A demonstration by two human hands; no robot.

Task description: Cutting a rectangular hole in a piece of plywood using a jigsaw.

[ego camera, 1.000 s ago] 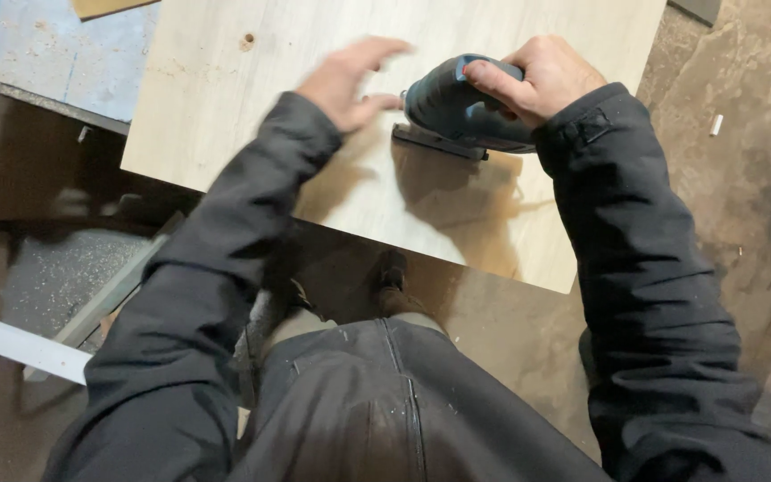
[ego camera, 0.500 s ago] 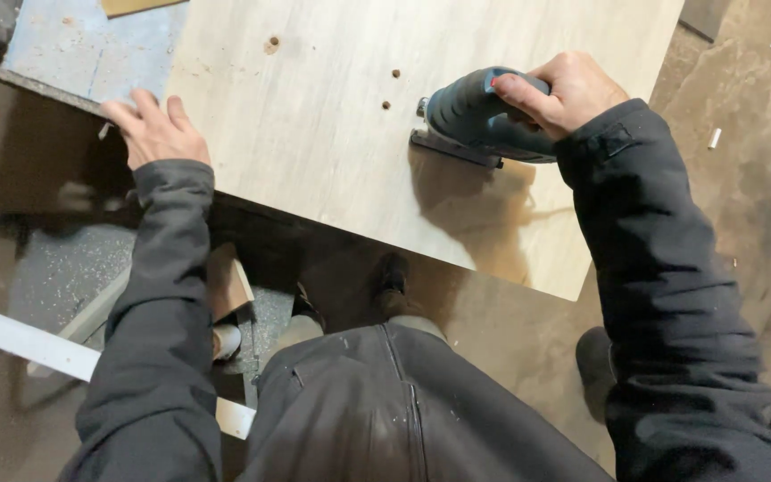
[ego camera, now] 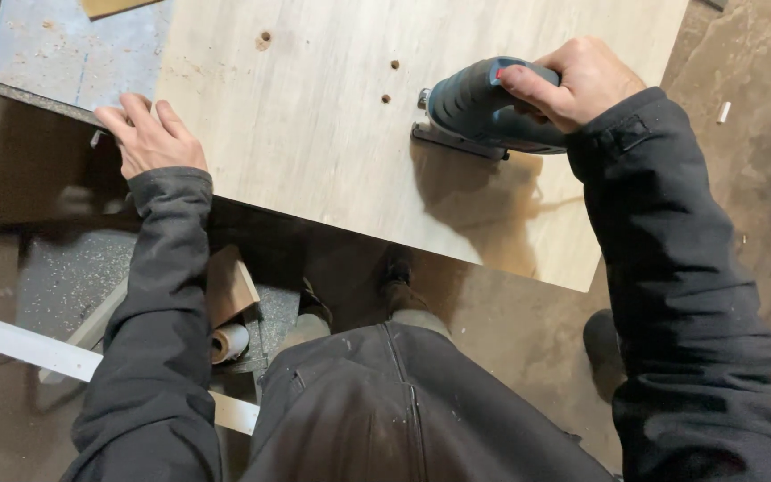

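A pale plywood panel [ego camera: 314, 134] lies flat in front of me, with two small drilled holes [ego camera: 390, 82] and a knot near its far edge. My right hand [ego camera: 577, 80] grips the handle of a dark blue-green jigsaw [ego camera: 479, 112], whose base plate rests on the panel right of the holes. My left hand [ego camera: 149, 134] presses flat on the panel's near left corner, fingers together, holding nothing.
A grey speckled board [ego camera: 64, 54] lies under the panel at the far left. Below the panel's edge are my shoes [ego camera: 394, 286], a wood offcut [ego camera: 229, 286], a paper roll [ego camera: 229, 344] and a white strip [ego camera: 20, 344] on the dusty floor.
My left hand left the spot beside the jigsaw and moved to the panel's left corner, where it stays. The right hand keeps its hold on the jigsaw.
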